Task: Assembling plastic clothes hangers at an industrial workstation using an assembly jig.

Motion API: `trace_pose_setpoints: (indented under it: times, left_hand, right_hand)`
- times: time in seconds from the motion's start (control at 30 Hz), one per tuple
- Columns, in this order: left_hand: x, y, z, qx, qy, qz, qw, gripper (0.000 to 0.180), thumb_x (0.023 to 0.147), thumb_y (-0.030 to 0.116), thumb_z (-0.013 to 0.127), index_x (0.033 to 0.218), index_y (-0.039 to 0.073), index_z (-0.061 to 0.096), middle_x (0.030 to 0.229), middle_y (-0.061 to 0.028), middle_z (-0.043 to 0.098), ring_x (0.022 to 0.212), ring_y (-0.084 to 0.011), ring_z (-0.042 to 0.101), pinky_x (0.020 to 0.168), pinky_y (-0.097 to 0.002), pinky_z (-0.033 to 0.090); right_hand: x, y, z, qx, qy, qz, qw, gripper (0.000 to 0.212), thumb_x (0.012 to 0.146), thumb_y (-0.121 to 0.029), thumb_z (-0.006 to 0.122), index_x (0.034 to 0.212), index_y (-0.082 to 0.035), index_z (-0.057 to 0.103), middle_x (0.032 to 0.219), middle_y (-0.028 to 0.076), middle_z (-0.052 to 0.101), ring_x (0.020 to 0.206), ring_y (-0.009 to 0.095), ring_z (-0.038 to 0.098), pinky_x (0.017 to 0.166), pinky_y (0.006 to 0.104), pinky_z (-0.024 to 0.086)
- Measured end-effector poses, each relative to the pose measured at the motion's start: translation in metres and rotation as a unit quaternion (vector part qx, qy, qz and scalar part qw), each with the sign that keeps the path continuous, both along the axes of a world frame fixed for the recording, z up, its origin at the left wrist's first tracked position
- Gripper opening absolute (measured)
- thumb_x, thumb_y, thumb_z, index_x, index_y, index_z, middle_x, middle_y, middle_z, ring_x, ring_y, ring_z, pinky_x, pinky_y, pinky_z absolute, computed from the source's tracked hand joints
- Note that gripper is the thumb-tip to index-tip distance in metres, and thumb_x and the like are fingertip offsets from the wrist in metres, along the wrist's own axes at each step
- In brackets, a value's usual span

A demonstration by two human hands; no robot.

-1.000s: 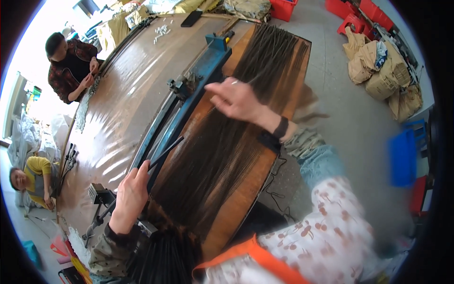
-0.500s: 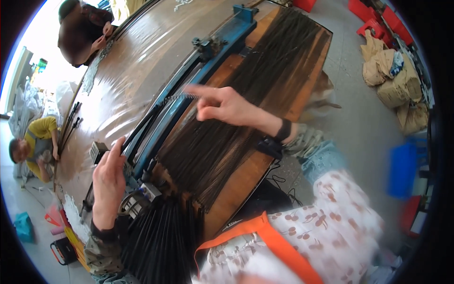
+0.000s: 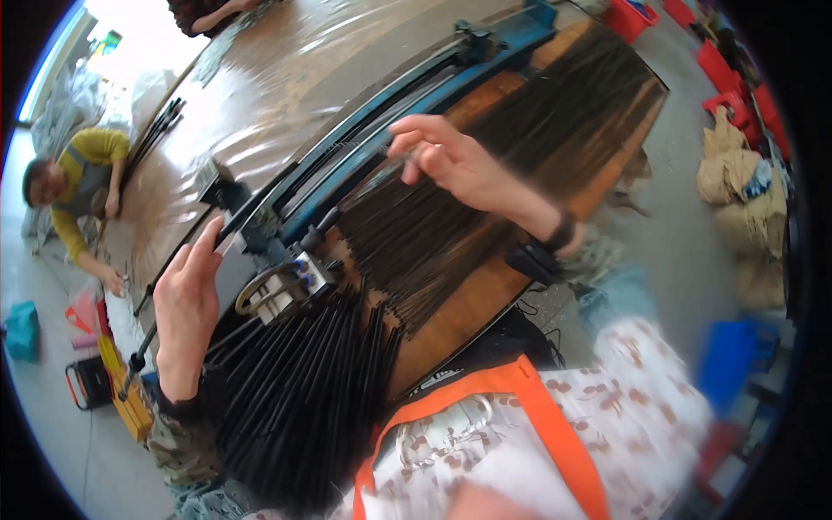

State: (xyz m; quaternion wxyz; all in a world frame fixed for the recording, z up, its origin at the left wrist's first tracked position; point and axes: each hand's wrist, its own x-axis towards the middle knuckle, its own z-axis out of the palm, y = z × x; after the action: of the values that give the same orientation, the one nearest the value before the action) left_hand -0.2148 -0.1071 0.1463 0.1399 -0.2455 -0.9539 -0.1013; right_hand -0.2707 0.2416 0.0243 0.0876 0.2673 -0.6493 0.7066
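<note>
My left hand (image 3: 186, 299) is closed round a slim black tube (image 3: 245, 211), at the near end of a blue bench machine (image 3: 329, 186). The tube runs from its fingertips up along the machine's rail. Over the rail hangs my right hand (image 3: 446, 160), its fingers loosely bent and apart, with nothing clear between them. A thin dark coil spring (image 3: 334, 149) seems to lie along the rail, left of that hand. Below the machine's metal clamp block (image 3: 295, 286) fans a bundle of black tubes (image 3: 303, 390).
Many long dark springs (image 3: 529, 121) cover a wooden board (image 3: 446, 347) to the right. A person in yellow (image 3: 91, 165) sits across the plastic-covered table (image 3: 286, 78), and another person's arm (image 3: 221, 16) shows at the top. Red bins (image 3: 724, 69) and brown sacks (image 3: 737, 173) stand at right.
My right hand has moved off the spring it was touching, its pointing finger now bent. The view has shifted, so the machine sits further right. My left hand stays at the tube.
</note>
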Motion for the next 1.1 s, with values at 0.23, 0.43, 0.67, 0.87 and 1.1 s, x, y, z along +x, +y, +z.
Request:
trace_pose_setpoints:
  times: [0.23,0.43,0.67,0.87,1.1]
  left_hand:
    - [0.021,0.001,-0.004,-0.069,-0.047,0.011,0.996,0.048,0.087,-0.002,0.064,0.132,0.015,0.063,0.076,-0.0135,0.051,0.069,-0.0319,0.056,0.064,-0.0439,0.046]
    - [0.031,0.009,-0.005,-0.058,-0.043,-0.025,0.997,0.048,0.085,-0.004,0.065,0.13,0.013,0.064,0.077,-0.0141,0.052,0.07,-0.0316,0.057,0.066,-0.0427,0.047]
    - [0.035,0.024,-0.007,-0.077,-0.029,-0.052,0.995,0.038,0.087,-0.002,0.063,0.123,0.008,0.064,0.083,-0.0135,0.056,0.076,-0.0308,0.058,0.068,-0.0416,0.048]
    - [0.044,-0.107,0.042,-0.066,0.161,0.189,0.966,0.014,0.101,0.008,0.056,0.111,0.0,0.059,0.094,-0.0197,0.062,0.081,-0.0366,0.059,0.075,-0.0396,0.048]
    - [0.061,-0.108,0.06,-0.006,0.186,0.193,0.963,0.017,0.101,0.011,0.06,0.112,-0.001,0.063,0.081,-0.0164,0.059,0.067,-0.0248,0.047,0.064,-0.0326,0.044]
  right_hand:
    - [0.008,-0.009,0.006,0.177,0.069,-0.111,0.975,0.014,0.088,-0.018,0.074,0.094,-0.006,0.076,0.076,0.005,0.068,0.082,0.016,0.06,0.074,0.0316,0.049]
    - [0.014,-0.04,0.005,0.221,0.328,-0.139,0.908,0.036,0.084,-0.025,0.078,0.116,-0.009,0.072,0.083,0.003,0.067,0.082,0.018,0.062,0.073,0.0315,0.051]
    - [0.008,-0.049,0.0,0.181,0.445,-0.169,0.86,0.035,0.092,-0.022,0.07,0.122,-0.004,0.069,0.068,-0.002,0.053,0.056,0.012,0.05,0.046,0.0277,0.043]
    - [-0.039,0.02,-0.028,0.381,0.29,-0.286,0.83,0.021,0.097,-0.013,0.063,0.117,-0.009,0.069,0.081,0.007,0.065,0.076,0.016,0.061,0.068,0.0314,0.048]
    - [-0.07,-0.126,0.016,0.182,0.08,0.103,0.975,0.019,0.092,-0.021,0.071,0.103,-0.005,0.073,0.084,0.012,0.072,0.073,0.02,0.068,0.071,0.0301,0.054]
